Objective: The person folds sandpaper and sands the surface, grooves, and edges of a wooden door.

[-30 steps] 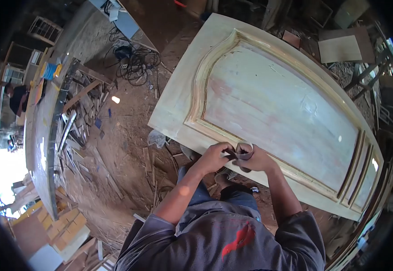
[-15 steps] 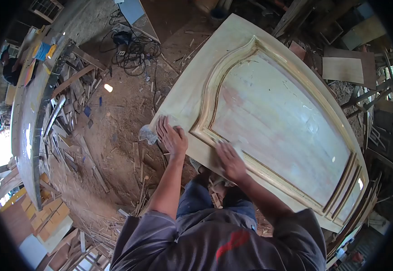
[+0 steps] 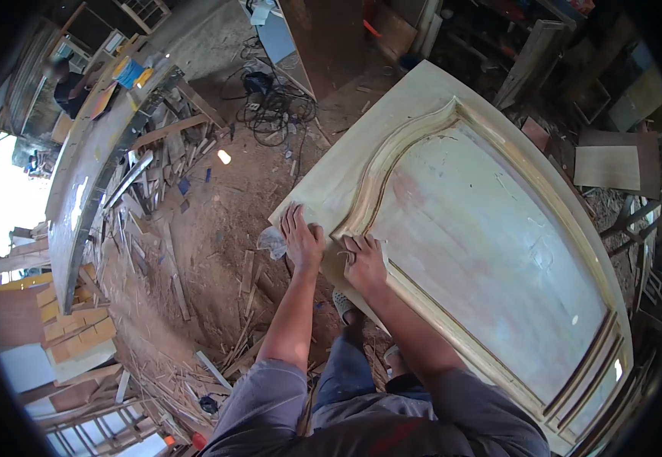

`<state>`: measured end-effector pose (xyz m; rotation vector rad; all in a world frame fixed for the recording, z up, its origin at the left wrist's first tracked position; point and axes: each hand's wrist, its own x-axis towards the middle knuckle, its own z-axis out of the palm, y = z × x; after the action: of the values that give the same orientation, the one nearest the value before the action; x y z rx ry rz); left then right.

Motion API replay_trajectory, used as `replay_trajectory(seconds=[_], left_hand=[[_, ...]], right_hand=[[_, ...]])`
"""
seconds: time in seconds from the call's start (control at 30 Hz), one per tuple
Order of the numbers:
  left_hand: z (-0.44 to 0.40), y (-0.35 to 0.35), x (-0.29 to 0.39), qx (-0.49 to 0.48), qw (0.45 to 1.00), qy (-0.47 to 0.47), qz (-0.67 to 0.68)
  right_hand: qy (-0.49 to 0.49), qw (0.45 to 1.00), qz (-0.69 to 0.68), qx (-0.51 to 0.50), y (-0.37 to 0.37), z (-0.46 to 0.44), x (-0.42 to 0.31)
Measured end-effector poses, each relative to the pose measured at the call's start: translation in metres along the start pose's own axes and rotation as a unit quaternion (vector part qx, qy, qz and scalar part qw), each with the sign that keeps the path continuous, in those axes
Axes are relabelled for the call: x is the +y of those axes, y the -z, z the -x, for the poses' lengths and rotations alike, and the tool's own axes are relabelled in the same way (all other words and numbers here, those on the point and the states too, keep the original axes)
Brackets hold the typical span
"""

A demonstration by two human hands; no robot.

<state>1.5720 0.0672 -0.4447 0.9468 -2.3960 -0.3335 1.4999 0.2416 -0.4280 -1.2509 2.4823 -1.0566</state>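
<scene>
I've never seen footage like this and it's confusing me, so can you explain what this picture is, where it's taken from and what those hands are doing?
There's no machine here: those are a person's two bare hands. The one camera sits on that person's head, looking forward and down, so their own arms reach up from the bottom of the picture.

Before them is a big pale panel, rather like a door, with a raised moulding. The left hand lies flat near one corner, holding nothing that I can see. The right hand is by the moulding's corner and appears to grip a thin sheet against the panel; its material isn't clear. Beyond the panel, wood scraps and tangled cables lie on the floor.
</scene>
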Motion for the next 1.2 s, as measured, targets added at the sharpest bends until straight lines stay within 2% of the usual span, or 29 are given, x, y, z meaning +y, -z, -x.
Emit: replay_trajectory(seconds=[0.03, 0.17, 0.27, 0.4, 0.43, 0.53, 0.57, 0.67, 0.7, 0.8, 0.9, 1.0, 1.03, 1.13, 1.17, 1.2], left_hand=[[-0.002, 0.000, 0.000, 0.002, 1.000, -0.005, -0.005], [-0.002, -0.002, 0.001, 0.006, 1.000, 0.003, -0.018], [0.001, -0.006, -0.006, 0.013, 1.000, -0.004, -0.025], [0.000, -0.007, -0.007, 0.009, 1.000, -0.002, -0.021], [-0.001, -0.007, -0.007, 0.011, 1.000, -0.004, -0.020], [0.002, -0.011, -0.009, 0.019, 1.000, -0.008, -0.020], [0.001, -0.014, -0.011, 0.022, 0.999, -0.009, -0.021], [-0.001, -0.007, -0.006, 0.005, 1.000, 0.000, -0.019], [0.003, -0.009, -0.008, 0.003, 1.000, 0.000, -0.017], [0.004, -0.011, -0.011, -0.001, 1.000, 0.003, -0.006], [-0.002, -0.007, -0.007, -0.006, 1.000, 0.013, 0.003], [0.006, -0.009, -0.009, -0.006, 1.000, 0.010, -0.006], [0.002, -0.011, -0.011, -0.003, 1.000, 0.001, -0.003], [-0.001, -0.010, -0.011, 0.000, 1.000, -0.011, -0.003], [-0.002, -0.012, -0.011, 0.001, 1.000, -0.013, -0.002], [-0.001, -0.013, -0.011, 0.002, 1.000, -0.015, 0.001]], right_hand=[[0.026, 0.999, 0.016, 0.034, -0.001, 0.001, 0.005], [0.028, 1.000, -0.004, -0.012, 0.031, 0.054, 0.035], [0.035, 0.997, 0.043, -0.044, 0.032, 0.044, 0.023], [0.086, 0.996, 0.019, -0.024, 0.003, -0.007, 0.013], [0.079, 0.997, 0.020, -0.014, 0.007, 0.000, 0.015], [0.064, 0.995, 0.000, -0.077, 0.033, 0.033, 0.038], [0.090, 0.995, -0.027, -0.044, 0.033, 0.040, 0.045], [0.112, 0.993, -0.038, -0.030, 0.016, 0.006, 0.034], [0.101, 0.994, -0.036, 0.031, 0.001, -0.007, 0.025], [0.090, 0.993, -0.073, -0.024, 0.015, -0.002, 0.028], [0.069, 0.994, -0.048, -0.065, 0.047, 0.037, 0.034], [0.079, 0.996, -0.023, -0.023, 0.018, 0.024, 0.032], [0.105, 0.994, 0.039, -0.010, 0.016, 0.006, 0.017], [0.017, 0.999, -0.011, -0.035, 0.006, -0.006, 0.011], [0.035, 0.997, -0.004, -0.065, 0.010, 0.004, 0.018], [0.010, 0.998, -0.017, -0.054, 0.026, 0.025, 0.025]])
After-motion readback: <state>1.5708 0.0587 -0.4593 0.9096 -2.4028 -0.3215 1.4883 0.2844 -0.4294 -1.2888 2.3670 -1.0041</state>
